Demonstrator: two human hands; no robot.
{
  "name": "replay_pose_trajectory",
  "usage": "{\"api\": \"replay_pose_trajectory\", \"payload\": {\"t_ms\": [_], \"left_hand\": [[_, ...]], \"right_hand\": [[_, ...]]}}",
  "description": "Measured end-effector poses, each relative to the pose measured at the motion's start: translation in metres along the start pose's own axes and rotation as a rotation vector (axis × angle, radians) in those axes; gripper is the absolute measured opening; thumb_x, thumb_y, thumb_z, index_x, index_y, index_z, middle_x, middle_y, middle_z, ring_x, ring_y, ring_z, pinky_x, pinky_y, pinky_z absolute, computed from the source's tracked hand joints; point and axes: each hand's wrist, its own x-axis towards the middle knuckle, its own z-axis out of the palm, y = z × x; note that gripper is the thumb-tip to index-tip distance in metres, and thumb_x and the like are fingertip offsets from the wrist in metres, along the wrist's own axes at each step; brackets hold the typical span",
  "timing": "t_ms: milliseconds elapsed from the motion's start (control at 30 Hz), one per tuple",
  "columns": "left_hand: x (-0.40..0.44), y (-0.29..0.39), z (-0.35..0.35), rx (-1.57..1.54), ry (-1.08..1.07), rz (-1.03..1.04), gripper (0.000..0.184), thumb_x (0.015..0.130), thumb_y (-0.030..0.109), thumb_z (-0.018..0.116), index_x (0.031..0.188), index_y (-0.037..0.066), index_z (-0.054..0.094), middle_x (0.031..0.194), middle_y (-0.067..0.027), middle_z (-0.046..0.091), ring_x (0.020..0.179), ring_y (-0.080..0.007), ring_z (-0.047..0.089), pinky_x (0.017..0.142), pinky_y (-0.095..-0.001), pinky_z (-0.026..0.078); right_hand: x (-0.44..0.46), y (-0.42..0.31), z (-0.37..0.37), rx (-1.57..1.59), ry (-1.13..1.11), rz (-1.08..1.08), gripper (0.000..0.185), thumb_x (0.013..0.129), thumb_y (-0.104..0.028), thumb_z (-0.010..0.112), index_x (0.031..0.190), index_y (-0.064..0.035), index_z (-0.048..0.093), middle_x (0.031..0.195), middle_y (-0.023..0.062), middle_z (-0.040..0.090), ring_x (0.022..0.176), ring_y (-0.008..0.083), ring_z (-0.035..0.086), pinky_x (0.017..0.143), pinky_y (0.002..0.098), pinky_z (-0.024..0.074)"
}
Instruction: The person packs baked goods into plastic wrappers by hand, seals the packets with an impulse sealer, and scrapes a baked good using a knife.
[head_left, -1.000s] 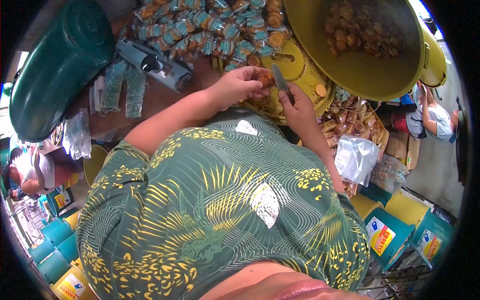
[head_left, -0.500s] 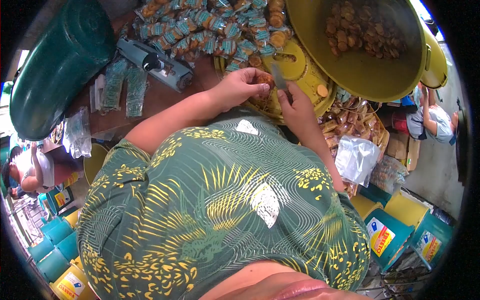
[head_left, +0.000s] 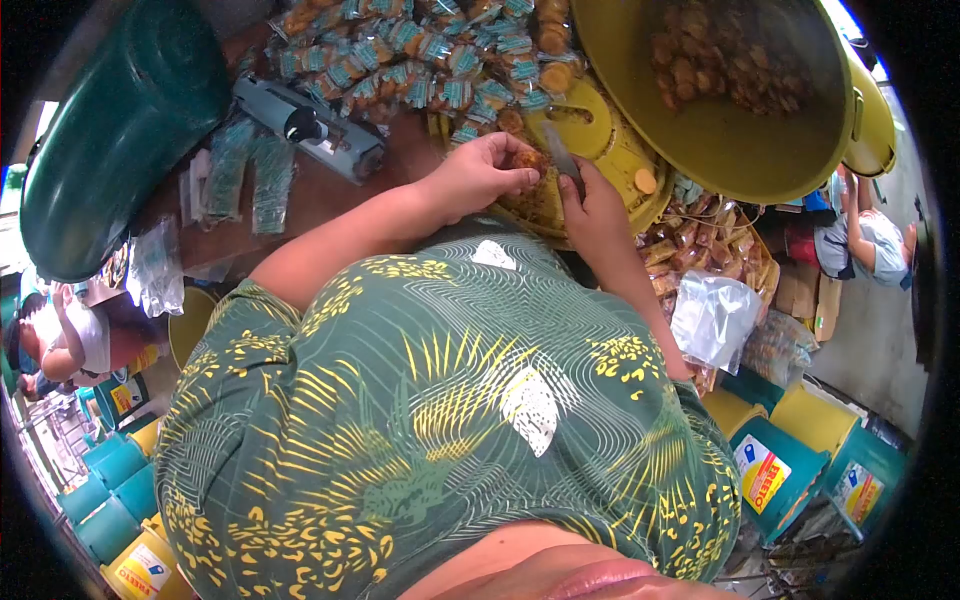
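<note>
My left hand [head_left: 480, 172] pinches a small brown cookie [head_left: 530, 163] between thumb and fingers. Wrapped round the handle of a knife [head_left: 560, 150], my right hand [head_left: 597, 210] holds the blade upward, close beside the cookie. Both hands are over a round yellow lid [head_left: 590, 130], which has brown crumbs on it. One pale round cookie [head_left: 645, 181] lies on the lid's right side. Beyond the lid are many bagged cookies [head_left: 400, 60] with teal labels. A large yellow tub [head_left: 740, 175] at the upper right holds a heap of brown cookies [head_left: 725, 65].
A dark green bin [head_left: 110, 150] stands at the left, beside a grey sealing device [head_left: 310, 130] and plastic wrappers [head_left: 235, 175]. At the right are packed goods [head_left: 700, 245], a clear bag [head_left: 712, 318] and labelled buckets [head_left: 780, 465]. One person [head_left: 75, 330] is far left, another [head_left: 870, 240] far right.
The knife and my right hand have shifted slightly against the cookie. My left hand has turned a little, its thumb now lower over the cookie. The person at far left has moved an arm.
</note>
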Motion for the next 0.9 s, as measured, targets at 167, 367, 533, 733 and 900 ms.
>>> {"api": "replay_pose_trajectory", "payload": {"t_ms": [167, 367, 533, 733, 900], "left_hand": [[0.002, -0.005, 0.001, -0.039, -0.001, 0.004, 0.037, 0.088, 0.016, 0.072, 0.114, -0.002, 0.054, 0.092, -0.0051, 0.064, 0.079, -0.0105, 0.059, 0.072, -0.024, 0.049], [0.001, -0.006, -0.003, -0.111, -0.025, -0.009, 0.044, 0.089, 0.02, 0.071, 0.123, -0.002, 0.052, 0.098, -0.0035, 0.065, 0.081, -0.0097, 0.059, 0.07, -0.0232, 0.047], [0.005, -0.008, -0.002, -0.116, 0.002, 0.001, 0.047, 0.091, 0.018, 0.068, 0.13, -0.002, 0.05, 0.106, -0.0058, 0.067, 0.089, -0.0111, 0.062, 0.074, -0.0239, 0.049], [0.006, -0.005, -0.006, 0.008, 0.003, -0.074, 0.045, 0.093, 0.014, 0.065, 0.133, -0.002, 0.051, 0.106, -0.0066, 0.068, 0.094, -0.0131, 0.065, 0.08, -0.0256, 0.051], [0.007, -0.015, -0.008, -0.016, 0.055, -0.065, 0.045, 0.092, 0.014, 0.065, 0.133, -0.002, 0.052, 0.105, -0.0064, 0.068, 0.09, -0.0129, 0.066, 0.075, -0.0249, 0.052]], "right_hand": [[0.0, -0.001, 0.001, -0.015, -0.025, -0.05, 0.036, 0.095, -0.019, 0.053, 0.124, 0.0022, 0.055, 0.108, 0.0292, 0.062, 0.104, 0.0461, 0.058, 0.09, 0.0493, 0.0458], [-0.002, -0.013, -0.001, -0.006, -0.095, -0.021, 0.034, 0.095, -0.018, 0.052, 0.123, 0.0024, 0.055, 0.109, 0.0292, 0.062, 0.103, 0.046, 0.058, 0.089, 0.0494, 0.0462], [0.002, -0.003, 0.003, -0.08, -0.004, -0.033, 0.034, 0.094, -0.018, 0.052, 0.122, 0.0007, 0.055, 0.109, 0.0275, 0.062, 0.102, 0.0454, 0.059, 0.088, 0.0504, 0.0465], [0.0, -0.019, 0.0, -0.229, -0.047, -0.032, 0.029, 0.093, -0.018, 0.052, 0.117, -0.0017, 0.057, 0.107, 0.0258, 0.063, 0.098, 0.0448, 0.06, 0.083, 0.0531, 0.0479], [0.002, -0.014, -0.002, -0.322, -0.063, 0.029, 0.027, 0.093, -0.018, 0.052, 0.115, -0.0025, 0.057, 0.106, 0.0253, 0.063, 0.097, 0.0446, 0.06, 0.082, 0.0537, 0.0482]]}}
